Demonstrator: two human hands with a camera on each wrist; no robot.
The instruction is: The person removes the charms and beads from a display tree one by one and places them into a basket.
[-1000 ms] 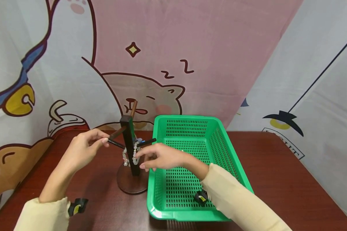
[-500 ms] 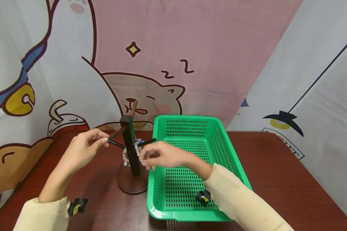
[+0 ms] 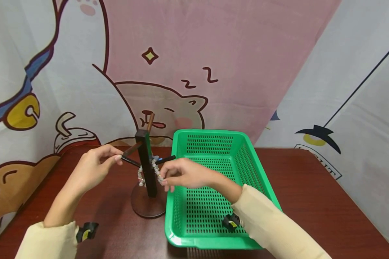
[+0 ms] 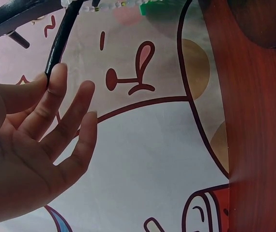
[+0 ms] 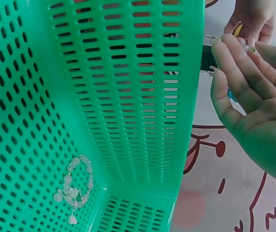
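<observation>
The left hand [image 4: 29,140] fills the near left, palm showing, fingers mostly straight. Its thumb and forefinger tip pinch the end of a black peg [image 4: 60,36] that curves up toward the top edge. A string of pale beads [image 4: 111,5] hangs there. Reddish wooden table [image 4: 259,135] runs along the right, printed cloth [image 4: 147,159] behind.

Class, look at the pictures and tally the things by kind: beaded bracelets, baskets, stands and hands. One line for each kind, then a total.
Bracelets: 3, two on the stand, one pinched by the right hand and one left of the post, plus one in the basket
Baskets: 1
Stands: 1
Hands: 2, left, right
Total: 7
</observation>
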